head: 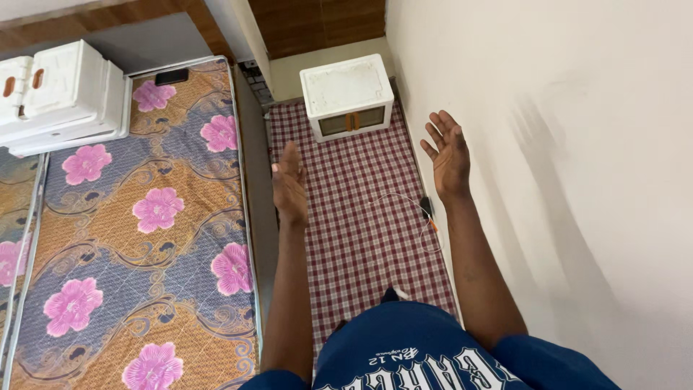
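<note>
Both the left hand [290,186] and the right hand [449,153] are reaching forward empty, each grip open and apart, toward the white storage box [347,95] sitting ahead on the checked mat [361,217]; approaching it evenly from both sides seems wise.

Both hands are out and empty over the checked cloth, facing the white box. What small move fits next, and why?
Probably step forward and lower both hands toward the white box: left hand and right hand are open, empty, spread about box-width, short of it.

Navy short-sleeved shirt [419,354], white block lettering; forearms bare.
</note>
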